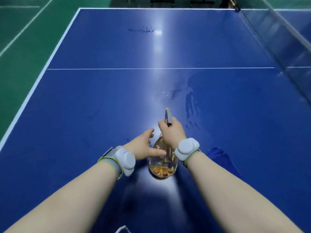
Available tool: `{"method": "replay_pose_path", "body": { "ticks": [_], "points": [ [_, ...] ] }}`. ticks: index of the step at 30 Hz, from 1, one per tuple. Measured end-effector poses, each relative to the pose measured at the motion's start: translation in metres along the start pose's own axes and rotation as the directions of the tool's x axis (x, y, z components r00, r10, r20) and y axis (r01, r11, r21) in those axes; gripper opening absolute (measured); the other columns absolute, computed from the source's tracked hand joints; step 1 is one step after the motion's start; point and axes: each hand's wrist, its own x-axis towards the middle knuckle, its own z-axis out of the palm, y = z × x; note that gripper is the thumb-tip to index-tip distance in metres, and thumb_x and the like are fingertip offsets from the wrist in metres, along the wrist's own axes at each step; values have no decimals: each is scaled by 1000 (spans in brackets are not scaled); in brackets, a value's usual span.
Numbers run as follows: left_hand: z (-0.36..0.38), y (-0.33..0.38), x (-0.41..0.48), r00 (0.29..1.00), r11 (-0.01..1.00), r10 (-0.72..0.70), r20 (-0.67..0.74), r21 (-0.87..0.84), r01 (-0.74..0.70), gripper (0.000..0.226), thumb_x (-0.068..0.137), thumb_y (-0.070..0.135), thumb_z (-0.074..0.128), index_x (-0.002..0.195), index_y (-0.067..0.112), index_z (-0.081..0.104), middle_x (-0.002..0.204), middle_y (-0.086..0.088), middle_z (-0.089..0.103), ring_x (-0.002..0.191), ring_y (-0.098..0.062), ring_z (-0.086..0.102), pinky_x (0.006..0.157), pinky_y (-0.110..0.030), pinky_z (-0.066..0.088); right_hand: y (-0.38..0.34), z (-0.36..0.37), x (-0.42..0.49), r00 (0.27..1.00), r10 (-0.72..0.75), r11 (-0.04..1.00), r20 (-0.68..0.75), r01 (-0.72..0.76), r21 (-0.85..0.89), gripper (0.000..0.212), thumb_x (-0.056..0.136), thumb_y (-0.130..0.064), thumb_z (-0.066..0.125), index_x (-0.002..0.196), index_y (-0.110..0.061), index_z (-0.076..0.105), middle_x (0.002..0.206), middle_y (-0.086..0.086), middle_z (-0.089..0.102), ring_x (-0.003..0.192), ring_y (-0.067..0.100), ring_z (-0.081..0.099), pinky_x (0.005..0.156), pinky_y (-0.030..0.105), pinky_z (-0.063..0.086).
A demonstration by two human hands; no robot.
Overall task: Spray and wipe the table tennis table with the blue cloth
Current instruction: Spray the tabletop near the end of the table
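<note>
A green sports floor painted with white court lines stretches away, with dark frames standing beyond.

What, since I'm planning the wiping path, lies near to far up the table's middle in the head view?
The spray bottle → right hand on its trigger → near wet patch → white centre line → far wet streak → table's far edge.
</note>
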Motion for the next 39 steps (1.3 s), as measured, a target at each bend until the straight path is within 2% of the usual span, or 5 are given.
{"method": "replay_pose_path", "body": {
  "ticks": [7, 14, 24, 30, 39],
  "points": [
    [-42, -51, -39, 994, 994, -7, 107, 108, -4, 80, 70, 43, 80, 133, 21, 37, 115, 14, 56, 103, -4, 57, 90, -18, 44, -34, 68, -46, 984, -15, 999, 180, 8, 38, 25, 92, -22, 53, 113, -9, 50, 87, -2, 52, 81, 21, 57, 77, 36, 47],
    [-76, -106, -72, 995, 995, 32, 99, 96, -41, 81, 55, 58, 79, 124, 26, 50, 111, 13, 67, 104, -4, 64, 96, -33, 50, -70, 135, -71, 986, -74, 996, 146, 80, -38, 28, 89, -22, 51, 67, -18, 35, 60, -3, 37, 57, 20, 32, 56, 33, 31],
    [-116, -140, -112, 961, 981, 187, -203, 80, -174, 48, 72, 7, 74, 105, 32, 49, 89, 9, 65, 79, 1, 60, 63, -6, 43, -107, 205, -94, 968, -153, 988, 201, 147, 44, 35, 95, -37, 53, 117, -10, 49, 111, 8, 56, 111, 29, 42, 92, 40, 40],
    [-131, -156, -118, 981, 994, 108, -159, 6, -109, 45, 68, 13, 72, 109, 12, 54, 96, -13, 69, 88, -25, 67, 78, -44, 54, -113, 242, -82, 989, -80, 996, 124, 85, -34, 41, 93, -37, 51, 63, -19, 31, 63, 2, 36, 77, 29, 34, 57, 34, 25],
    [-150, -187, -133, 991, 997, 65, -120, 46, -60, 44, 71, 14, 69, 109, 17, 46, 90, -4, 64, 74, -13, 59, 65, -26, 48, -122, 256, -101, 957, -44, 992, 285, 9, 124, 30, 90, -34, 60, 78, -19, 37, 71, -4, 39, 62, 15, 40, 63, 31, 37]
  ]
}}
